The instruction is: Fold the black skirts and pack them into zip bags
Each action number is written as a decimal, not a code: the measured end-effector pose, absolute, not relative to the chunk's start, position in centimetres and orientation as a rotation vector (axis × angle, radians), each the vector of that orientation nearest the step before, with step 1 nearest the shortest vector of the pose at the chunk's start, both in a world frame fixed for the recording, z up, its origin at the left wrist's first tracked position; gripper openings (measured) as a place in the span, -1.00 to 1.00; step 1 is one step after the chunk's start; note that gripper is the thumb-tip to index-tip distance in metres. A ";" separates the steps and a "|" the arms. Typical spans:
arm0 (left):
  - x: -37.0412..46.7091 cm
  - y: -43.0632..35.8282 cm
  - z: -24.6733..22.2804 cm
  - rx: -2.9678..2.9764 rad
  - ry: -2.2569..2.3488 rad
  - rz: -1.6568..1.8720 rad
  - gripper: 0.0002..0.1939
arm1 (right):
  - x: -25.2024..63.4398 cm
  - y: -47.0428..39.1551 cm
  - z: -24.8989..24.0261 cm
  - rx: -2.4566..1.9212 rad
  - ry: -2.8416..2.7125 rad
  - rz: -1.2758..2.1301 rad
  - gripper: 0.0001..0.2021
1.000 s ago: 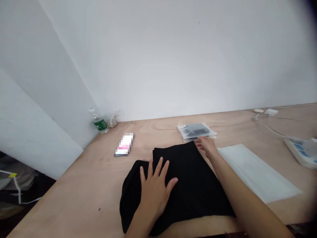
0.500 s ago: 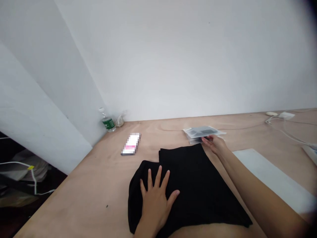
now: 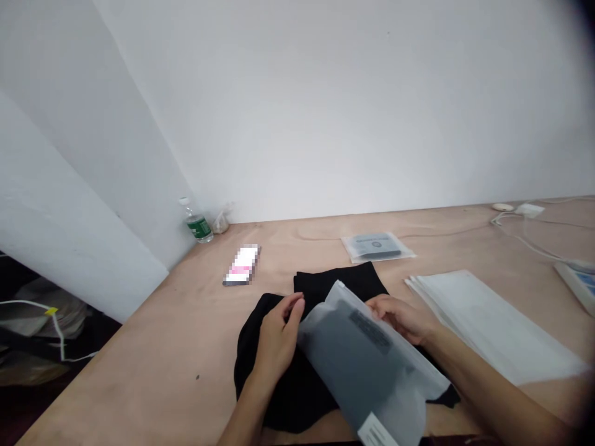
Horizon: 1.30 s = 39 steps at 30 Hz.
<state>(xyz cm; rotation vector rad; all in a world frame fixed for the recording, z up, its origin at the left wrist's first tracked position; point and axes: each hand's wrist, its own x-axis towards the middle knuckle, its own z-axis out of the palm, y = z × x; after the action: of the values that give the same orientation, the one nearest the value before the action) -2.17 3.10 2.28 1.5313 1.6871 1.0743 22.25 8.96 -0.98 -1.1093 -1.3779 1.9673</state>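
Observation:
My right hand [image 3: 403,317] grips the upper edge of a frosted plastic zip bag [image 3: 356,353]. The bag hangs tilted in front of me, with something dark inside and a white label at its lower end. At the bag's left corner, my left hand [image 3: 280,334] has its fingers curled and thumb drawn in towards them; whether they pinch anything is hidden. Under both hands lies a folded black garment [image 3: 260,347] on the table, partly covered by the bag.
Another frosted bag with dark contents [image 3: 377,248] lies beyond the garment. White plastic sheets or bags [image 3: 497,325] are at the right, with cables [image 3: 525,241] behind. A phone [image 3: 242,265] and a bottle [image 3: 199,228] stand or lie at the left, near the table edge [image 3: 125,322].
My right hand has lifted the frosted zip bag off the other one and brought it over the garment. My left hand has risen from lying spread on the garment, its fingers now curled.

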 end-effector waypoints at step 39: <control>-3.1 5.5 1.6 1.103 1.674 1.295 -0.70 | 24.2 6.0 2.2 -1.181 -1.357 1.927 -0.81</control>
<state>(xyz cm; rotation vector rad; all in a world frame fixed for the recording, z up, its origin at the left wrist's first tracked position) -3.10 5.47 1.62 1.1033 1.6742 1.2954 24.21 6.04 2.20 -1.1812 -1.3570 1.9267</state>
